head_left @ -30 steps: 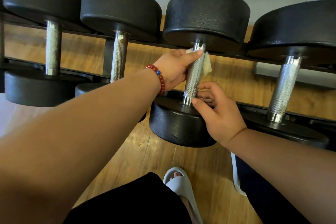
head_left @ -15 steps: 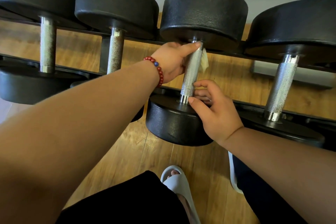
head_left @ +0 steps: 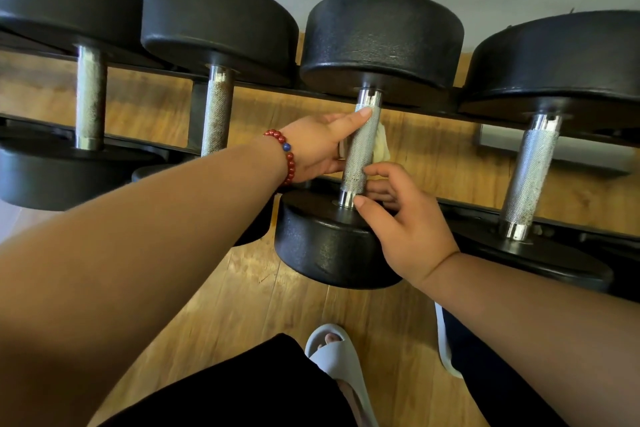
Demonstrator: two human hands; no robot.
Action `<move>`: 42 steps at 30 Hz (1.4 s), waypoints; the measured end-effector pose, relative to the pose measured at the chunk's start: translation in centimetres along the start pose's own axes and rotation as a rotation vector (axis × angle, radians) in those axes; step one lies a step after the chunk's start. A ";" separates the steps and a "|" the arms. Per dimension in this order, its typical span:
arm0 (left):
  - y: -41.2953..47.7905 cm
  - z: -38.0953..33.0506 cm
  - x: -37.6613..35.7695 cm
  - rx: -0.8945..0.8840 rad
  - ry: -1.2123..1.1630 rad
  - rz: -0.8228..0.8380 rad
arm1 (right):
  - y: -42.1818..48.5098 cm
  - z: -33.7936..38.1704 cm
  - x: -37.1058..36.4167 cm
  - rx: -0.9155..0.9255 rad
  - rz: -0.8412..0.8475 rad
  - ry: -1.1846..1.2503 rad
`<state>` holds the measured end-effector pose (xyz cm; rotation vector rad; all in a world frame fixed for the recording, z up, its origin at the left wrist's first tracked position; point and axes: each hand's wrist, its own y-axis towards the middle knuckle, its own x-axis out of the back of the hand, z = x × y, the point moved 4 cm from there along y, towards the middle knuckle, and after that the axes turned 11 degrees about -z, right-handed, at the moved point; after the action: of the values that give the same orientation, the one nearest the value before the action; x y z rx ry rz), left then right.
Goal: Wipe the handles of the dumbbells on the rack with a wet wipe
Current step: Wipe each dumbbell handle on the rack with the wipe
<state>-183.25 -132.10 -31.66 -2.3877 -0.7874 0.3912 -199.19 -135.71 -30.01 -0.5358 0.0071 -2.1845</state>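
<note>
Since the earlier frame the left hand (head_left: pixel 318 149) has slid down the handle (head_left: pixel 362 149), its thumb tip now lying just under the bright collar rather than at the upper head, and more of the wipe (head_left: pixel 380 146) shows to the right of the bar. That hand wraps the knurled handle at frame centre, closed around it with the pale wipe pressed behind the bar. The right hand (head_left: pixel 408 225), lower and right of centre, rests loosely at the foot of the handle: thumb tip against the lower collar, fingers curled behind the bar and partly spread, not clamped. A red bead bracelet (head_left: pixel 285 156) circles the left wrist. The held dumbbell (head_left: pixel 381 42) sits third from the left on the rack (head_left: pixel 270 87), with another (head_left: pixel 530 177) at the right edge and two more toward the upper left. Wooden floor (head_left: pixel 259 288) shows beneath.
</note>
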 end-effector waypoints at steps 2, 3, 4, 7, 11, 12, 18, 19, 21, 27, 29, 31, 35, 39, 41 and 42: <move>0.0 -0.4 0.0 0.008 -0.038 0.010 | 0.0 -0.1 0.0 0.003 0.000 -0.003; -0.1 -0.5 -0.1 0.006 -0.070 0.002 | 0.0 -0.1 0.0 0.003 0.001 -0.002; -0.3 -0.4 -0.2 0.005 -0.103 -0.011 | 0.1 -0.2 0.1 0.003 0.001 0.000; -0.6 0.8 -0.2 0.018 -0.178 -0.039 | 0.1 -0.2 0.0 0.004 0.008 -0.002; -1.4 1.5 0.6 0.052 -0.115 -0.043 | 0.2 -0.1 0.0 0.012 -0.009 0.019; -1.5 1.6 0.7 0.059 -0.087 -0.043 | 0.2 -0.1 0.0 0.014 -0.010 0.022; -1.8 1.7 1.1 0.024 0.022 -0.136 | 1.8 0.7 1.2 -0.074 -0.167 -0.063; -1.8 1.7 1.2 0.024 0.041 -0.158 | 2.5 0.8 1.4 -0.134 -0.184 -0.058; -1.7 1.9 1.5 0.035 0.047 -0.173 | 4.0 0.7 1.1 -0.284 -0.139 0.042; -3.4 0.9 1.5 0.050 -0.005 -0.298 | 5.8 -0.4 -1.1 -0.464 0.090 0.342; -4.9 0.8 1.6 -0.002 0.063 -0.370 | 6.0 -0.7 -1.2 -0.505 0.086 0.419; -6.6 1.4 1.7 -0.092 0.235 -0.443 | 6.2 -0.8 -1.2 -0.556 0.088 0.477; -9.4 3.0 1.2 -0.180 0.314 -0.616 | 6.1 -0.7 -1.2 -0.645 0.100 0.558; -10.3 3.3 0.4 -0.215 0.296 -0.656 | 6.0 -0.4 -1.1 -0.685 0.065 0.627; -10.5 3.5 0.3 -0.209 0.294 -0.693 | 6.1 -0.2 -1.0 -0.723 0.028 0.668; -10.6 3.7 0.3 -0.207 0.283 -0.717 | 6.1 -0.2 -0.9 -0.740 0.012 0.681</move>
<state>-189.33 -123.43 -28.06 -2.0804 -1.5066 -0.3244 -194.17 -138.84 -31.69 -0.1468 1.2047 -2.2077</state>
